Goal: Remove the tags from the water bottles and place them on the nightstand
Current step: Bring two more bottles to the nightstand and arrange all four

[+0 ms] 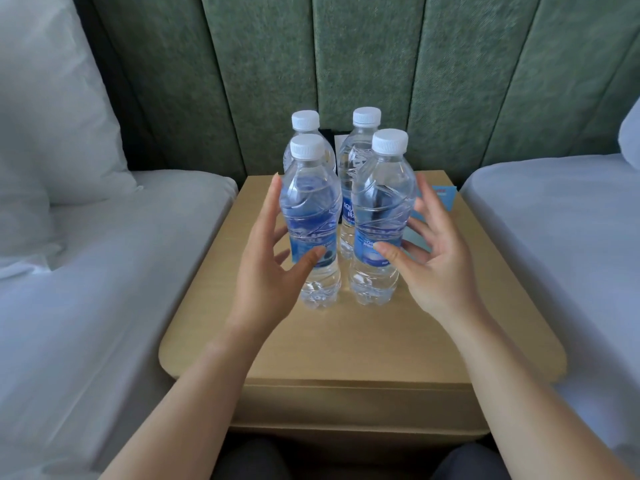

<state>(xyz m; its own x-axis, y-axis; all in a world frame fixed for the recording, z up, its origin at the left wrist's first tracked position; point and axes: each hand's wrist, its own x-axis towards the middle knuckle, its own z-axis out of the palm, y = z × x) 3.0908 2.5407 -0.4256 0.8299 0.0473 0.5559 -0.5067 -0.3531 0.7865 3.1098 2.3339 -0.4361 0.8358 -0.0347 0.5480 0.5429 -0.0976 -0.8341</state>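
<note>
Several clear water bottles with white caps and blue labels stand upright in a tight group on the light wooden nightstand [346,344]. My left hand [266,268] is spread beside the front left bottle [310,216], its thumb against the label. My right hand [433,258] is spread beside the front right bottle [381,216], thumb touching its label. Neither hand grips a bottle. Two more bottles [360,157] stand behind. Blue tags [445,197] lie flat on the nightstand's right side, partly hidden behind my right hand.
A bed with white sheets [86,289] and a pillow [45,109] lies to the left, and another white bed [568,237] to the right. A green padded headboard [346,57] rises behind the nightstand. A dark and white card stands behind the bottles.
</note>
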